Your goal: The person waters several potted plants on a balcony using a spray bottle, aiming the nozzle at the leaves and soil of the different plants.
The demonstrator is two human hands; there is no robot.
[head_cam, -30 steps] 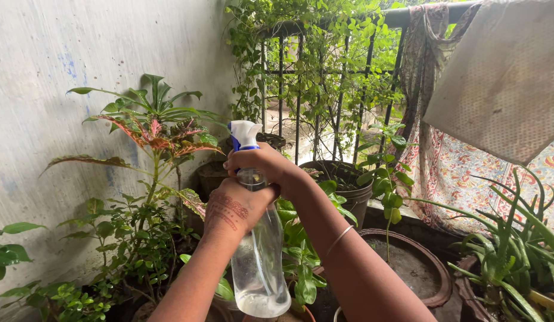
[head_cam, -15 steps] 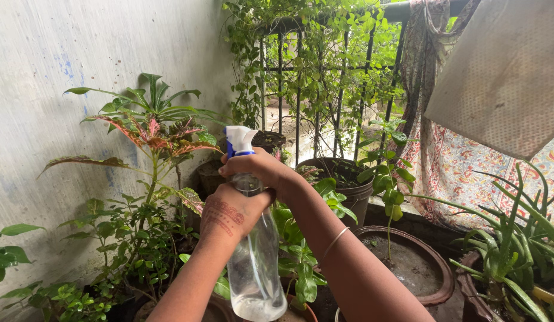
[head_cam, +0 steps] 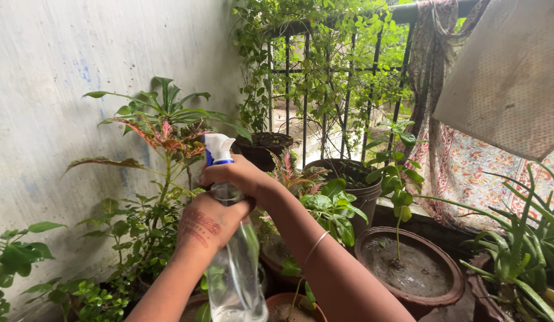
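**Both hands on the spray bottle, among the pots**

Your right hand [head_cam: 238,176] is closed around the neck of the clear spray bottle [head_cam: 236,271], just under its white nozzle [head_cam: 219,147], which points left toward the red-leaved plant [head_cam: 163,134]. Your left hand [head_cam: 208,223] is wrapped around the bottle's upper body from the left, fingers curled onto it, directly below the right hand. The bottle stands nearly upright, its base near the bottom edge of the view. Just right of the bottle lies a leafy green plant [head_cam: 330,209]; farther right sits a wide brown pot [head_cam: 447,292] of bare soil. Behind the bottle, a black pot [head_cam: 266,143] stands at the railing [head_cam: 305,89], and a patterned cloth [head_cam: 461,161] hangs well to the right.
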